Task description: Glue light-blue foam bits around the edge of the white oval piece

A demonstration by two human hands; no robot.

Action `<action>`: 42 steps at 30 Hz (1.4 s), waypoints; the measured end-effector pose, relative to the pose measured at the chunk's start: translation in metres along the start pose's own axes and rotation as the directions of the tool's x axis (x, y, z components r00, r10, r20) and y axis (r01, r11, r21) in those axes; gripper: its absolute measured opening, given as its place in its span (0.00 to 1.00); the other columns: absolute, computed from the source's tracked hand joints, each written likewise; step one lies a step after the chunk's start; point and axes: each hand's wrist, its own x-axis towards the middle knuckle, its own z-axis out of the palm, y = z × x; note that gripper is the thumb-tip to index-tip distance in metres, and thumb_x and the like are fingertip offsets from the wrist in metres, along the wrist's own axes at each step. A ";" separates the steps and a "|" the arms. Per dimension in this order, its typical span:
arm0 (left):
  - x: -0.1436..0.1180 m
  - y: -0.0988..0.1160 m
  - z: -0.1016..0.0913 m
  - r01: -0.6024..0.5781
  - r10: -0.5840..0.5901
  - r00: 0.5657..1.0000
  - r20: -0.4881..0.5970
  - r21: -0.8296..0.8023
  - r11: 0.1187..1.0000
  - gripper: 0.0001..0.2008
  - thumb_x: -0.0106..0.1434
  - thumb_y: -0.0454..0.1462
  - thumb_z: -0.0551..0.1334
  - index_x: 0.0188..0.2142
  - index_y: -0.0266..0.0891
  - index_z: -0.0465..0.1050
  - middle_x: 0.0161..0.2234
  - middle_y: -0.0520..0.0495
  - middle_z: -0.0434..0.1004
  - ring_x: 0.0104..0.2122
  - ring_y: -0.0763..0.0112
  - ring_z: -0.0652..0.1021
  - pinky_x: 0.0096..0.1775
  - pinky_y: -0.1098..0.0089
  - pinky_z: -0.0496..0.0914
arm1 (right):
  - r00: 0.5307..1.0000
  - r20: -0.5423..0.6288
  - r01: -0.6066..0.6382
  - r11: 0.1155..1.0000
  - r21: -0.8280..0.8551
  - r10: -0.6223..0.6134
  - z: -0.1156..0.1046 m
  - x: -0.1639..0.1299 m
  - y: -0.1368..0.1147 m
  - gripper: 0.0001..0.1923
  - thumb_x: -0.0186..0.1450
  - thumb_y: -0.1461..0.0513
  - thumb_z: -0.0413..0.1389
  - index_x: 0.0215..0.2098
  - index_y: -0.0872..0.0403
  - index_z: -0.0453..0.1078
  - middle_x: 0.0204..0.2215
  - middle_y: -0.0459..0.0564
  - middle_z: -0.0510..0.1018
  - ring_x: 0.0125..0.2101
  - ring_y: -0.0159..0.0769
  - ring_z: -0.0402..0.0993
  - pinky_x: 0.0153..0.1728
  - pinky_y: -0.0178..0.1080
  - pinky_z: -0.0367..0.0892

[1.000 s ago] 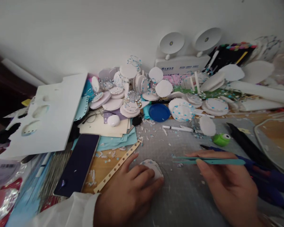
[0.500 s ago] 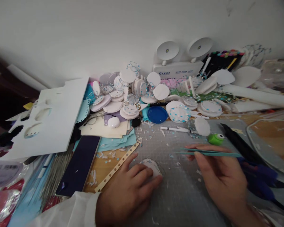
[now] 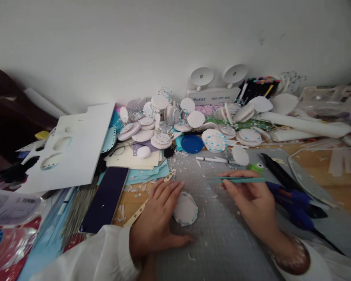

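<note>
Centrally, a white foam disc [image 3: 185,208] with blue-dotted edging is seen lying flat on the grey cutting mat [image 3: 222,242]. Just left of the disc, the left hand [image 3: 158,220] is laid flat, fingers spread, nothing gripped. Right of the disc, teal tweezers [image 3: 236,180] are pinched in the right hand [image 3: 250,199].
</note>
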 end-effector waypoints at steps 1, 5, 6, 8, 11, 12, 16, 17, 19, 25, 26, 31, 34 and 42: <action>0.001 -0.001 0.001 -0.002 0.002 1.000 0.006 0.005 1.000 0.57 0.46 0.53 0.76 0.66 0.34 0.49 0.59 0.29 0.70 0.58 0.39 0.70 0.61 0.38 0.57 | 1.000 -0.003 0.003 1.000 -0.004 -0.003 0.000 0.000 0.000 0.06 0.62 0.60 0.64 0.36 0.45 0.71 0.33 0.47 0.81 0.31 0.39 0.81 0.26 0.38 0.80; 0.001 0.001 0.001 0.060 -0.060 0.998 0.009 -0.015 0.998 0.44 0.51 0.49 0.74 0.60 0.34 0.59 0.53 0.33 0.75 0.54 0.42 0.74 0.59 0.40 0.61 | 1.000 -0.015 0.006 0.999 -0.042 -0.006 -0.003 0.002 -0.001 0.07 0.61 0.60 0.65 0.35 0.47 0.71 0.31 0.46 0.81 0.28 0.37 0.80 0.27 0.38 0.79; 0.001 0.001 0.001 0.081 -0.081 0.997 0.005 -0.031 0.996 0.39 0.52 0.47 0.74 0.58 0.35 0.62 0.51 0.34 0.76 0.52 0.44 0.74 0.58 0.40 0.62 | 1.000 -0.019 0.007 0.998 -0.058 -0.008 -0.004 0.003 -0.001 0.07 0.61 0.60 0.65 0.35 0.47 0.72 0.30 0.46 0.80 0.27 0.37 0.80 0.26 0.38 0.78; 0.001 0.003 0.000 0.115 -0.115 0.993 -0.006 -0.064 0.991 0.32 0.54 0.44 0.72 0.55 0.37 0.65 0.49 0.37 0.76 0.50 0.46 0.75 0.56 0.42 0.64 | 1.000 -0.020 0.019 0.996 -0.089 -0.021 -0.006 0.008 -0.001 0.07 0.61 0.59 0.65 0.35 0.48 0.73 0.29 0.46 0.79 0.26 0.37 0.79 0.26 0.38 0.77; 0.002 0.004 -0.001 0.115 -0.119 0.993 -0.025 -0.106 0.988 0.29 0.53 0.42 0.72 0.51 0.38 0.66 0.46 0.39 0.77 0.48 0.47 0.75 0.55 0.43 0.64 | 0.999 0.003 0.049 0.991 -0.127 -0.049 -0.003 0.018 0.001 0.06 0.60 0.59 0.66 0.32 0.48 0.73 0.28 0.46 0.78 0.28 0.38 0.79 0.27 0.39 0.77; 0.002 0.004 -0.002 0.108 -0.112 0.993 -0.033 -0.118 0.987 0.28 0.53 0.42 0.72 0.50 0.38 0.66 0.46 0.40 0.77 0.48 0.48 0.76 0.55 0.44 0.64 | 0.998 0.017 0.057 0.989 -0.136 -0.055 0.000 0.021 0.002 0.06 0.60 0.59 0.65 0.32 0.48 0.73 0.27 0.46 0.78 0.28 0.38 0.79 0.27 0.39 0.76; 0.002 0.005 -0.003 0.118 -0.125 0.991 -0.038 -0.144 0.982 0.28 0.53 0.39 0.72 0.50 0.38 0.65 0.47 0.40 0.77 0.48 0.50 0.75 0.54 0.46 0.65 | 0.993 0.095 0.083 0.985 -0.152 -0.069 0.017 0.034 0.005 0.05 0.60 0.58 0.64 0.31 0.50 0.73 0.27 0.47 0.78 0.28 0.39 0.78 0.28 0.40 0.76; 0.001 0.005 -0.003 0.133 -0.139 0.990 -0.031 -0.142 0.981 0.30 0.52 0.39 0.73 0.52 0.38 0.64 0.47 0.39 0.76 0.48 0.49 0.75 0.54 0.46 0.65 | 0.991 0.118 0.086 0.984 -0.155 -0.068 0.022 0.036 0.006 0.05 0.60 0.59 0.64 0.31 0.50 0.73 0.27 0.47 0.79 0.29 0.39 0.79 0.29 0.40 0.76; 0.001 0.005 -0.003 0.154 -0.157 0.987 -0.016 -0.129 0.980 0.36 0.51 0.39 0.74 0.56 0.36 0.62 0.49 0.37 0.75 0.50 0.46 0.74 0.55 0.44 0.64 | 0.985 0.162 0.085 0.982 -0.167 -0.058 0.030 0.040 0.007 0.04 0.61 0.59 0.63 0.31 0.50 0.73 0.27 0.47 0.80 0.28 0.38 0.79 0.29 0.40 0.76; 0.000 0.003 -0.002 0.131 -0.135 0.991 -0.017 -0.145 0.981 0.31 0.53 0.40 0.73 0.53 0.38 0.64 0.49 0.39 0.76 0.49 0.48 0.74 0.55 0.44 0.63 | 0.963 0.267 0.081 0.971 -0.225 -0.018 0.047 0.048 0.014 0.03 0.61 0.61 0.60 0.31 0.51 0.71 0.26 0.47 0.80 0.25 0.37 0.78 0.26 0.37 0.72; 0.000 0.003 -0.001 0.122 -0.128 0.991 -0.027 -0.150 0.981 0.31 0.53 0.40 0.73 0.53 0.39 0.64 0.48 0.39 0.77 0.49 0.48 0.75 0.55 0.44 0.64 | 0.960 0.279 0.084 0.969 -0.234 -0.016 0.049 0.049 0.016 0.03 0.62 0.61 0.60 0.31 0.51 0.71 0.26 0.47 0.80 0.25 0.37 0.78 0.26 0.37 0.72; -0.002 0.003 0.000 0.076 -0.085 0.995 -0.042 -0.183 0.980 0.34 0.50 0.42 0.75 0.52 0.38 0.63 0.47 0.40 0.78 0.47 0.50 0.77 0.57 0.41 0.61 | 0.946 0.323 0.108 0.961 -0.255 -0.021 0.059 0.054 0.026 0.02 0.62 0.62 0.58 0.31 0.51 0.71 0.27 0.48 0.81 0.26 0.38 0.77 0.26 0.36 0.70; -0.002 0.003 0.001 0.076 -0.082 0.996 -0.026 -0.192 0.978 0.36 0.50 0.43 0.76 0.53 0.38 0.62 0.48 0.39 0.78 0.48 0.50 0.77 0.57 0.41 0.61 | 0.941 0.336 0.124 0.957 -0.262 -0.030 0.062 0.056 0.027 0.02 0.61 0.63 0.59 0.30 0.51 0.71 0.24 0.46 0.80 0.23 0.37 0.76 0.25 0.36 0.69; -0.002 0.002 0.000 0.105 -0.100 0.994 0.032 -0.193 0.976 0.45 0.50 0.45 0.78 0.60 0.39 0.55 0.54 0.35 0.74 0.55 0.45 0.75 0.60 0.38 0.58 | 0.977 0.189 0.136 0.967 -0.214 -0.095 0.032 0.051 -0.004 0.04 0.62 0.60 0.61 0.29 0.49 0.72 0.24 0.45 0.78 0.25 0.36 0.76 0.27 0.37 0.74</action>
